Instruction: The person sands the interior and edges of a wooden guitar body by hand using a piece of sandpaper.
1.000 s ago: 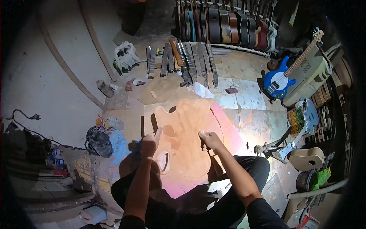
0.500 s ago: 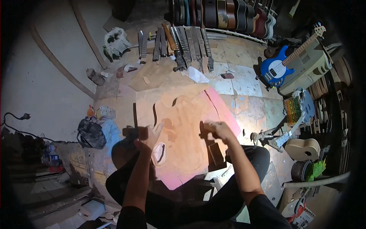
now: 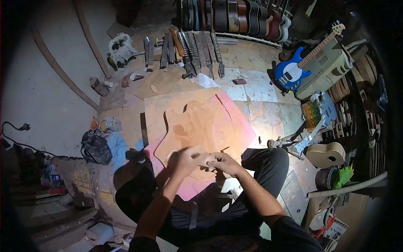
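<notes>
Item: wooden guitar body blank (image 3: 197, 126), lying flat on a pink board (image 3: 239, 126) on the floor. Left hand (image 3: 184, 157) and right hand (image 3: 222, 161) are meeting, fingers curled, over its near edge; contents unclear. Handling advice: keeping the blank flat, pressing evenly.

The left hand (image 3: 183, 156) is smeared by motion, so its fingers cannot be told apart, and whether it grips anything stays unclear. The right hand (image 3: 221, 161) meets it, and their touching fingers cover the near edge of the wooden guitar body (image 3: 197, 126). The row of guitars (image 3: 235, 17) by the wall is cut off at the top edge. The small bits by the black bag (image 3: 95, 147) are too small to tell.
</notes>
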Tool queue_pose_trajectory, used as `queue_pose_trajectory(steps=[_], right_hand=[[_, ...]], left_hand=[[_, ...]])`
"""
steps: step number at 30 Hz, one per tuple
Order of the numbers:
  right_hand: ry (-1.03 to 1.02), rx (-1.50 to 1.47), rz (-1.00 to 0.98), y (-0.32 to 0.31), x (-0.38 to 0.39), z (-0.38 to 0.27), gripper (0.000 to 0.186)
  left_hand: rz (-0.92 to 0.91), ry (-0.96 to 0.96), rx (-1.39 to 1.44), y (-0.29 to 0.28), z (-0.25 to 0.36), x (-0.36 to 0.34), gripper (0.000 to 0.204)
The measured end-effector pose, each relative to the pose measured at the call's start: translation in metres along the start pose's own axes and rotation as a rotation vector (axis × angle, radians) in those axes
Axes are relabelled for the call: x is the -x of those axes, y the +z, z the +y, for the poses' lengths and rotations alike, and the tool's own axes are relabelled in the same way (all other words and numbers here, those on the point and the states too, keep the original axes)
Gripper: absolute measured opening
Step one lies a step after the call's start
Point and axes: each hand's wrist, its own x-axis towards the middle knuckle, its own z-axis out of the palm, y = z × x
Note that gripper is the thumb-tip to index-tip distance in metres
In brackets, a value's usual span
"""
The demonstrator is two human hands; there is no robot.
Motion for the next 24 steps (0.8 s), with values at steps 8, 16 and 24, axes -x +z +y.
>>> queue_pose_trajectory(steps=[8,16,24], right_hand=[[-0.014,0.866,0.729,-0.054,0.004,0.024,0.048],[0.163,0.851,0.706,-0.056,-0.002,0.037,0.066],[-0.304,0.241,0.385,0.006,-0.014,0.004,0.05]], left_hand=[[0.148,-0.167,0.481,0.002,-0.029,0.017,0.021],[0.066,-0.135,0.884,0.003,-0.023,0.005,0.023],[-0.148,-0.133,0.993,0.013,0.003,0.019,0.026]])
